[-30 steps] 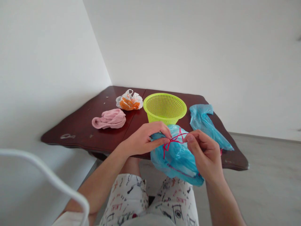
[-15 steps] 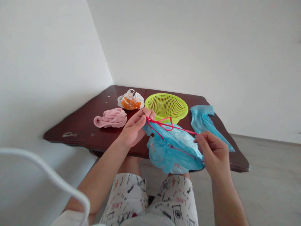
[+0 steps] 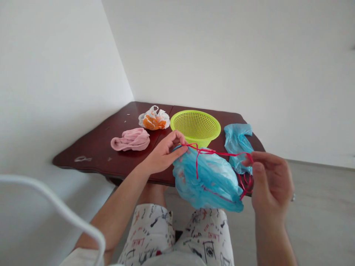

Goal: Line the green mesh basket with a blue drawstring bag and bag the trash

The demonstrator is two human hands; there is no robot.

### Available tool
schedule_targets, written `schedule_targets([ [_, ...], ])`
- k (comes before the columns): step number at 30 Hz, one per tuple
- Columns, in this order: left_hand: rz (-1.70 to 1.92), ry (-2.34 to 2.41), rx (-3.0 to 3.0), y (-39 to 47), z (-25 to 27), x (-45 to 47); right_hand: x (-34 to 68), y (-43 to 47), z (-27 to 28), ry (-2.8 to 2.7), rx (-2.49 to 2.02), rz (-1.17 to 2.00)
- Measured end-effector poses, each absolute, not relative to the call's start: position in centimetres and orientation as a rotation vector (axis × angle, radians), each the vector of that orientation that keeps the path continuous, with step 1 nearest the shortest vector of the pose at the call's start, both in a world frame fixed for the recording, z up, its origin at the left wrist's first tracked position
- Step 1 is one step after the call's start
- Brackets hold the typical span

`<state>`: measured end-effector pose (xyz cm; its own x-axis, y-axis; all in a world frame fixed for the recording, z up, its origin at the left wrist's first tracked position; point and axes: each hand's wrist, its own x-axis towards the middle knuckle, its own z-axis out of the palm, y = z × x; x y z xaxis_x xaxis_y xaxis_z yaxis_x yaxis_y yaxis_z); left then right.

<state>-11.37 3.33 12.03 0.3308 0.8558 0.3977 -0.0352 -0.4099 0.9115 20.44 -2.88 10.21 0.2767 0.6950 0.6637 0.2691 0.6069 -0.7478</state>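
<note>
A crumpled blue plastic bag (image 3: 208, 177) hangs at the table's front edge, above my lap. Thin red ribbon (image 3: 215, 152) runs across its top, with a small knot or loop and a loose end dangling. My left hand (image 3: 168, 151) pinches the ribbon's left part at the bag's upper corner; whether it grips the plastic too, I cannot tell. My right hand (image 3: 270, 181) holds the other stretch out to the right, the ribbon passing over its bent index finger near the thumb. More red ribbon lies in loops below, between the bag and this hand.
Behind the bag stands a yellow-green plastic basket (image 3: 195, 127). A second blue plastic bag (image 3: 238, 138) lies to its right. On the left are a folded pink cloth (image 3: 131, 139) and a white-and-orange plastic bag (image 3: 154, 119). Walls border the dark wooden table (image 3: 91, 144).
My right hand has moved right and a little down, drawing the ribbon longer. The loop by the knot has become smaller. My left hand has shifted slightly right, and the blue bag has turned somewhat.
</note>
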Motion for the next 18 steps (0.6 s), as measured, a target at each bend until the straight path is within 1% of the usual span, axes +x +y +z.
schedule_targets([
  [2,1.278,0.757,1.667,3.2,12.3,-10.8,19.1,-4.4,9.7,-1.321,-0.914,0.04],
  [3,1.306,0.751,1.671,3.0,12.5,-10.6,18.2,-5.2,9.4,-1.39,-0.879,-0.043],
  [5,1.35,0.721,1.679,2.8,12.9,-10.0,16.2,-6.4,8.8,-1.641,-0.853,-0.02],
  [7,1.365,0.673,1.686,2.5,13.2,-9.6,14.4,-6.6,8.3,-1.843,-0.928,0.121],
  [9,1.361,0.639,1.681,2.4,13.4,-9.4,13.3,-5.8,7.7,-1.877,-1.082,0.18],
  [13,1.354,0.627,1.678,2.7,13.4,-9.6,13.5,-3.4,6.6,-1.845,-1.241,0.059],
  [18,1.495,0.741,1.609,3.5,13.2,-10.9,16.5,-2.4,6.8,-1.849,-1.201,-0.045],
])
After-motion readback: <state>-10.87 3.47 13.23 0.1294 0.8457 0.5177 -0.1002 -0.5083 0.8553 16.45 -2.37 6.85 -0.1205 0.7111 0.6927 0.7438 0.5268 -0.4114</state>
